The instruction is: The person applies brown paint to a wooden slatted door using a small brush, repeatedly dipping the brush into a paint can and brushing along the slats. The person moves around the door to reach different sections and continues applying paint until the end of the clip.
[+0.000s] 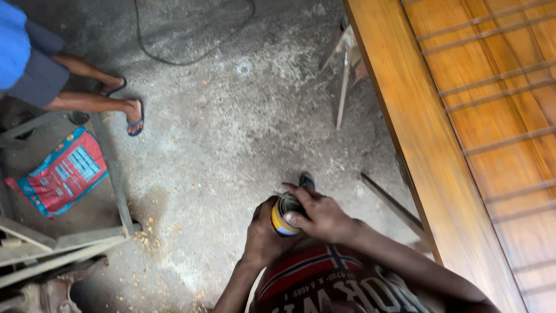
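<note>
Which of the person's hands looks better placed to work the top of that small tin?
Probably the right hand: it lies over the top of the tin, fingers curled on its rim. The left hand is wrapped around the tin's side from below, steadying it.
</note>
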